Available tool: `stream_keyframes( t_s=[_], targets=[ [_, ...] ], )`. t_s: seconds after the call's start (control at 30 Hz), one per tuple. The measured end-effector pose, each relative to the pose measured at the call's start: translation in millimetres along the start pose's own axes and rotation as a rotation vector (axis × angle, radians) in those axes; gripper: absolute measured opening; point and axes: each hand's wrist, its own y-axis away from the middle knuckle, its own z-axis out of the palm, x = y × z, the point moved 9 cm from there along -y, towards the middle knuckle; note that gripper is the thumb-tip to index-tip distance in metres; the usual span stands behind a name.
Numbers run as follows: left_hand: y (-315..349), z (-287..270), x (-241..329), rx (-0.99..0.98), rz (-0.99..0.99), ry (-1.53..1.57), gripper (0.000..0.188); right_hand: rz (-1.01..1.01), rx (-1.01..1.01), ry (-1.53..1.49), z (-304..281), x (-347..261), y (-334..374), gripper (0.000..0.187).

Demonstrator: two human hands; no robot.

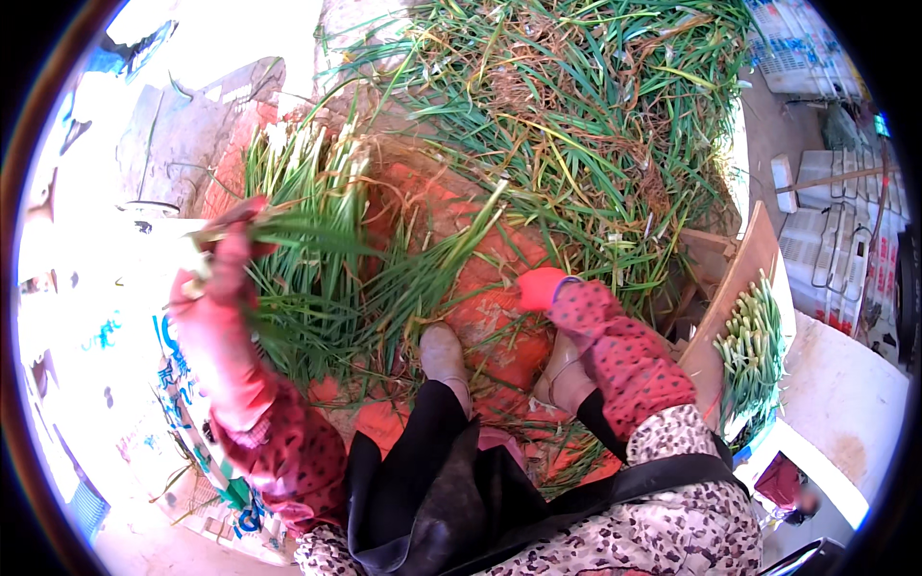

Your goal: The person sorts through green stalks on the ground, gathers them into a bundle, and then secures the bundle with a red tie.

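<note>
My left hand [230,252], in a red glove, is raised at the left and closed around a bunch of green onions [312,232]. Motion blurs the glove; the pale ends stick out to its left and the leaves trail right. Below and behind lies a heap of green onions [288,178] with white ends pointing away from me. Another loose bunch [447,254] lies slantwise between the heap and my right hand [543,288]. That red-gloved hand is low over the orange sheet [495,288], fingers curled. What they hold, if anything, is hidden.
A large tangled pile of green onions with brown roots [576,115] fills the far side. A wooden board [740,298] stands at the right, with bundled stalks [754,341] beyond it. White crates [836,240] are stacked farther right. My shoes [444,355] are on the orange sheet.
</note>
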Motion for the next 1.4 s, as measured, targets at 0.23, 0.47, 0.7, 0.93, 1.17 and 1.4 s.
stream_keyframes(
  t_s=[0.23,0.47,0.7,0.93,1.17,1.4],
  targets=[
    [6,33,-61,-0.260,-0.190,0.108,0.024,0.298,0.318,-0.513,-153,-18,40,0.033],
    [24,74,-77,-0.538,-0.349,0.520,0.040,-0.644,0.408,-1.138,-220,-220,24,0.034],
    [21,44,-86,-0.462,-0.393,0.283,0.042,-0.571,0.928,-1.206,-283,-121,28,0.020],
    [2,12,-169,-0.177,-0.428,-0.027,0.016,0.487,0.640,-0.771,-209,15,31,0.044],
    [25,92,-184,-0.455,-0.386,0.041,0.022,0.396,0.636,-1.300,-81,-3,-42,0.032],
    [55,137,-178,-0.605,-0.349,0.021,0.020,0.113,0.507,-1.534,-119,-47,16,0.021]
  ],
)
